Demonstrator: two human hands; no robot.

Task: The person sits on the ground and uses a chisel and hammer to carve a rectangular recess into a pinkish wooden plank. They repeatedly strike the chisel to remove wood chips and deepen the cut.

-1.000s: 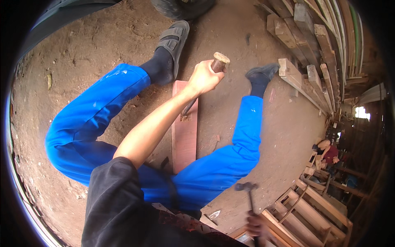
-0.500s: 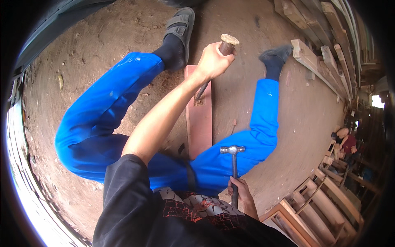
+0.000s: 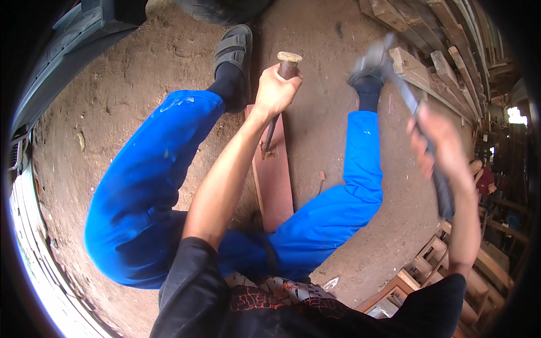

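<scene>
My left hand [image 3: 276, 93] is closed round the dark handle of a chisel [image 3: 271, 134], whose pale, flattened top pokes out above the fist. The chisel's blade tip meets a small rough notch in a reddish wooden board [image 3: 274, 188], which lies on the ground between my legs. My right hand [image 3: 439, 135], smeared by motion, grips a hammer [image 3: 403, 87] raised to the right, well apart from the chisel. The hammer's blurred head is up beside my right foot.
Stacked timber [image 3: 417, 69] lies along the upper right. Wooden frames [image 3: 434, 253] stand at the lower right, with another person [image 3: 483, 177] beyond them. A dark tyre [image 3: 225, 8] is at the top edge. Bare earth floor [image 3: 321, 112] surrounds the board.
My right hand has swung the hammer up and out to the right from beside my lap. My left hand still holds the chisel at the notch; the whole view has shifted slightly.
</scene>
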